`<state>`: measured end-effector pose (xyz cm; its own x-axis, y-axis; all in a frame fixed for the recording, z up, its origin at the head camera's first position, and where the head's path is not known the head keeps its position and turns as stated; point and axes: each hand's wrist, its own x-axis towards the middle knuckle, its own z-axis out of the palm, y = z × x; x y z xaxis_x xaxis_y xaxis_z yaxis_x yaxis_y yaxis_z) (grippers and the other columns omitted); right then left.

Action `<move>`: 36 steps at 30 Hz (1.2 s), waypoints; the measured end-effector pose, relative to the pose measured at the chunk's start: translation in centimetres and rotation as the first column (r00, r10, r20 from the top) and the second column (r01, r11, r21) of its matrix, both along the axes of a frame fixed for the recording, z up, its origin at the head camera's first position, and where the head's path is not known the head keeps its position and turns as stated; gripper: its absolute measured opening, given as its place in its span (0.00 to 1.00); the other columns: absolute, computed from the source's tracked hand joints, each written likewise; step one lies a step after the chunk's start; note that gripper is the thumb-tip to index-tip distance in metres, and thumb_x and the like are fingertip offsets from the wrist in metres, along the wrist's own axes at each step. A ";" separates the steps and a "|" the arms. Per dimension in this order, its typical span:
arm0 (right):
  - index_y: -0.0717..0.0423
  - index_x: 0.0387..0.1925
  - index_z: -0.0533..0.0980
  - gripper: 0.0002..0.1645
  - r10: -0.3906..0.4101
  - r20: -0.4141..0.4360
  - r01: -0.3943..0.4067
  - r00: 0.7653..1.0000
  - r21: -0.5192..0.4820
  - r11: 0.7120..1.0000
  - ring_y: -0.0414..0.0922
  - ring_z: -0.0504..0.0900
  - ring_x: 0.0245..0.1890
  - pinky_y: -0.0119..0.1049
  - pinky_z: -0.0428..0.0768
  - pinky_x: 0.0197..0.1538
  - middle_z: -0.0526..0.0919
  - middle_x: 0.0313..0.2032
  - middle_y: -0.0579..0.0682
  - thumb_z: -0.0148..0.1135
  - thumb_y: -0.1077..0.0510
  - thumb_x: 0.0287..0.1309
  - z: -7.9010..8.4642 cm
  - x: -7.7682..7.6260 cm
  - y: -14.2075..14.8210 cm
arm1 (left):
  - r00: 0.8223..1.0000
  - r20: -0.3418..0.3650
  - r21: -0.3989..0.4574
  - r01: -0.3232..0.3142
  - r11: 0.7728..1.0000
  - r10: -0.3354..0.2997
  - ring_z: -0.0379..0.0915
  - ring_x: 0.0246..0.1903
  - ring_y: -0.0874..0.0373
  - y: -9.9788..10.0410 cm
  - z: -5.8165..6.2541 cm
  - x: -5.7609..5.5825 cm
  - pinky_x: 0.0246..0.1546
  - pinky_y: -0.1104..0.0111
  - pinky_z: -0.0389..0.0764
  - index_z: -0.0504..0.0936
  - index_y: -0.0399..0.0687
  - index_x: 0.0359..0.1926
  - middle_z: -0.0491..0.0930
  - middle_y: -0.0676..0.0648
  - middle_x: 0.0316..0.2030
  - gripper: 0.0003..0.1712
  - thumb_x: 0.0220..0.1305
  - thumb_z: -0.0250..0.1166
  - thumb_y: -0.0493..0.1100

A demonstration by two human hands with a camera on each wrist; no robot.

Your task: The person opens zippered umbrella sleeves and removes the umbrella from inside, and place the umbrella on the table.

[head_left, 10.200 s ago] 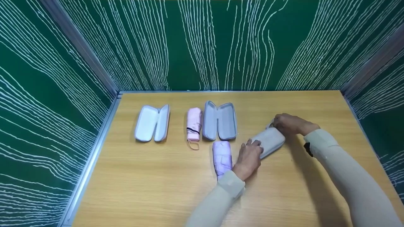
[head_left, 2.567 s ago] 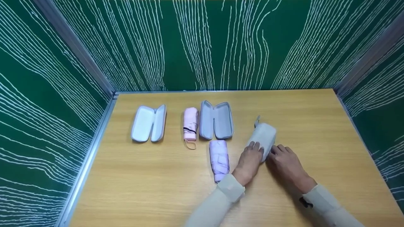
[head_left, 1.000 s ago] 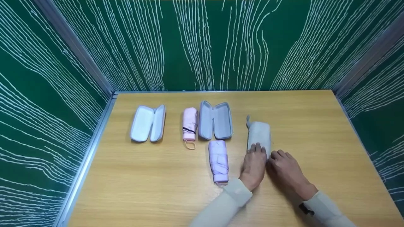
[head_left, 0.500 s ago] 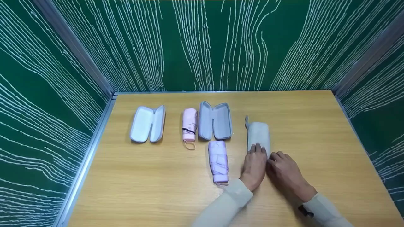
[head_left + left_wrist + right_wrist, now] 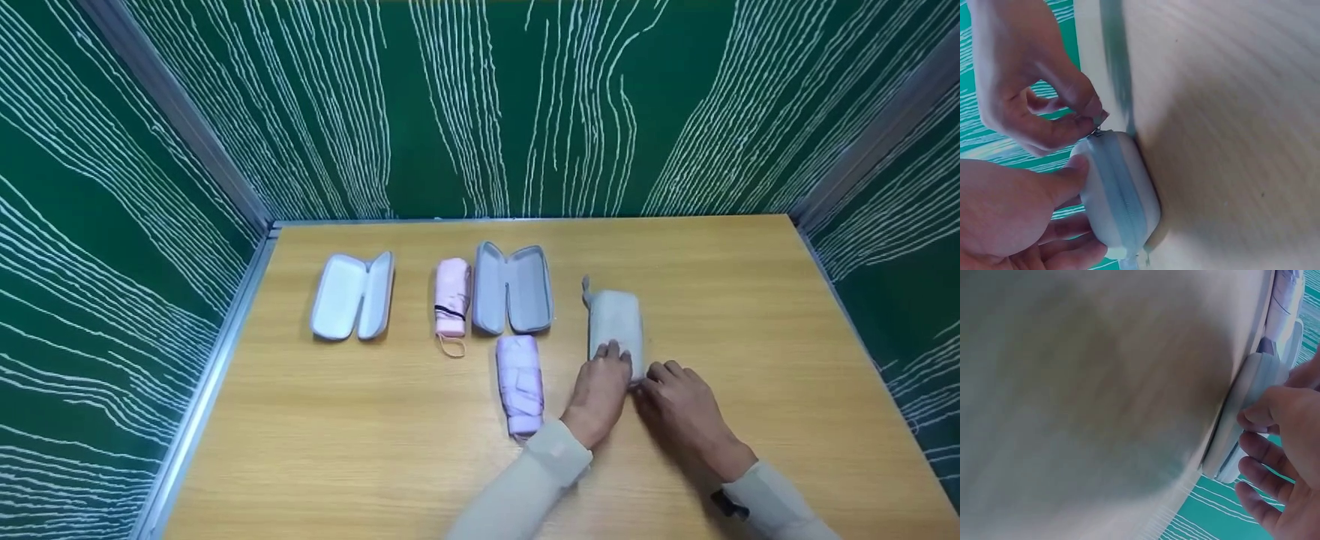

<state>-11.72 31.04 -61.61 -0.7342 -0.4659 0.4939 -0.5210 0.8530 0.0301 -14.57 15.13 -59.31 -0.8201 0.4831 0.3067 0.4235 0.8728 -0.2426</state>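
Note:
A pale grey zip case [image 5: 616, 319] lies closed on the table, its long side pointing away from me and a strap loop at its far left corner. My left hand [image 5: 600, 394] grips its near end from above, with thumb and fingers around the shell in the left wrist view. At the near right corner my right hand [image 5: 684, 405] pinches the zipper pull [image 5: 1097, 131] between thumb and forefinger. The zip band [image 5: 1117, 188] runs together across the end of the case. The case's inside is hidden.
Left of the case lies a folded purple umbrella [image 5: 519, 384]. Farther back are an open grey case [image 5: 529, 289], a folded pink umbrella [image 5: 451, 296] with a cord loop, and an open white-lined case [image 5: 339, 296]. Green walls with white lines border the table.
Over ten seconds, my right hand has come from the case's far end round to its near right corner, and the case has turned to point straight away. In the last second, the hands barely shift.

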 end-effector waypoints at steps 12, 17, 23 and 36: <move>0.67 0.30 0.84 0.08 -0.027 0.024 0.028 0.999 -0.066 0.997 0.53 0.75 0.28 0.45 0.76 0.26 0.77 0.29 0.54 0.77 0.67 0.49 -0.3 0.5 -0.8 | 0.999 -0.001 0.010 -0.039 0.999 0.039 0.79 0.42 0.68 0.7 -0.1 0.4 0.30 0.79 0.82 0.89 0.60 0.51 0.83 0.56 0.48 0.11 0.69 0.70 0.47; 0.66 0.30 0.85 0.07 -0.022 0.028 0.023 0.999 -0.059 0.998 0.52 0.75 0.28 0.44 0.77 0.26 0.77 0.29 0.55 0.77 0.69 0.48 -0.4 0.6 -1.0 | 0.999 -0.011 0.020 -0.048 0.999 0.048 0.78 0.43 0.67 1.0 -0.3 0.5 0.33 0.80 0.82 0.89 0.60 0.50 0.83 0.56 0.49 0.10 0.70 0.69 0.46; 0.66 0.31 0.84 0.07 -0.033 0.040 0.035 0.999 -0.047 0.998 0.52 0.75 0.28 0.44 0.77 0.26 0.77 0.30 0.55 0.77 0.68 0.49 -0.4 0.7 -1.2 | 0.997 0.025 0.023 -0.068 0.997 0.067 0.80 0.47 0.67 1.3 -0.3 0.7 0.34 0.79 0.83 0.89 0.59 0.54 0.84 0.55 0.54 0.12 0.72 0.68 0.47; 0.67 0.37 0.85 0.13 -0.091 0.098 0.098 0.991 -0.070 0.993 0.52 0.74 0.29 0.44 0.77 0.27 0.78 0.32 0.57 0.79 0.67 0.49 -0.3 1.1 -1.7 | 0.995 -0.033 0.015 -0.089 0.996 0.090 0.79 0.45 0.66 2.1 -0.8 0.8 0.30 0.79 0.82 0.88 0.57 0.55 0.85 0.53 0.54 0.15 0.70 0.68 0.47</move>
<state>-10.64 29.32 -61.89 -0.8179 -0.3569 0.4513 -0.4357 0.8965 -0.0806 -13.75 17.27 -60.10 -0.8489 0.4038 0.3410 0.3353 0.9102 -0.2430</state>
